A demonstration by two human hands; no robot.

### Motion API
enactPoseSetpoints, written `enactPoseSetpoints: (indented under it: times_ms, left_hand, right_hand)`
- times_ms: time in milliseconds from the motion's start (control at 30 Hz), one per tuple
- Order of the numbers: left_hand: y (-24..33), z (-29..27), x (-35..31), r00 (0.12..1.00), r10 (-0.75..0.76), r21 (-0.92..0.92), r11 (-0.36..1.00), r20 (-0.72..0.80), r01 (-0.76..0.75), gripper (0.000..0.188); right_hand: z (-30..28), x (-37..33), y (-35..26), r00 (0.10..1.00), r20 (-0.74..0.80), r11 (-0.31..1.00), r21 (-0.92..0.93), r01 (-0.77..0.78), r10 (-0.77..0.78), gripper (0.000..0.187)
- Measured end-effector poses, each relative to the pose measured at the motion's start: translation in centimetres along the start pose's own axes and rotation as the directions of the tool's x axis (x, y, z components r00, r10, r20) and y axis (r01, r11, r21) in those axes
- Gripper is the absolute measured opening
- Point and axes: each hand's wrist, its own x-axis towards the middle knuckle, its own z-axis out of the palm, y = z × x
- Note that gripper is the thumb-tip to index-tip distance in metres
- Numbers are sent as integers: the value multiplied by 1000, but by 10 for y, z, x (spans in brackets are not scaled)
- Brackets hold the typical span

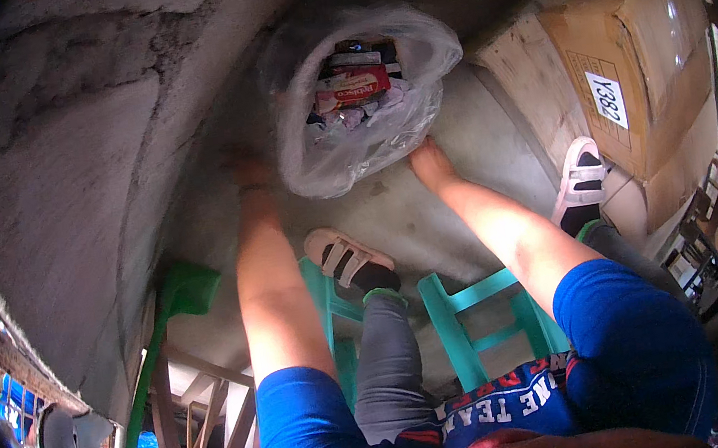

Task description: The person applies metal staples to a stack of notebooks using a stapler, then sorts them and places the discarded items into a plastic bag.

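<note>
My two bare hands flank an open, clear plastic bag [324, 163], which stands on the grey floor [414, 226], between them and reaching a little ahead. Left: my left hand [252, 173] lies in shadow beside the bag's near left side; its fingers are too dark to make out, so I cannot tell whether it grips or is released. Right: my right hand [430, 160] meets the bag's lower right side; its fingertips are hidden by the plastic, and I cannot tell whether they clasp it. Within the bag, ahead of and between both hands, a red packet [357, 86] lies on mixed wrappers. Left of my left hand and nearer my body leans a green long-handled tool [191, 288]; a cardboard box [668, 88] stands to the right of my right hand. A teal stool [454, 338] shows behind the hands, between my forearms.
</note>
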Motion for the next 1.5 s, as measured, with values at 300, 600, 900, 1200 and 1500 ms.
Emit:
enactPoseSetpoints:
  times_ms: [300, 600, 900, 1200, 1500]
  left_hand:
    - [-57, -56, -25, 988, -76, -386, 914, 136, 123, 40]
    - [89, -369, -127, 931, 67, -894, 264, -358, -363, 18]
    - [67, -361, -60, 965, -76, -758, 635, -252, -148, 30]
    - [38, -367, -126, 879, 425, -372, 868, 217, -329, 49]
    - [34, -364, -297, 927, 354, -496, 831, 124, -251, 57]
  right_hand:
    - [47, -45, 46, 775, -269, 717, 623, -313, 572, 37]
    - [67, -31, 62, 468, 37, 167, 907, -387, 883, 30]
    - [-126, -119, -31, 925, -227, 673, 739, -40, 304, 64]
    - [-96, -503, -36, -443, 889, 785, -352, -510, 110, 76]
    - [-19, -553, -6, -304, 915, 949, 303, 85, -265, 68]
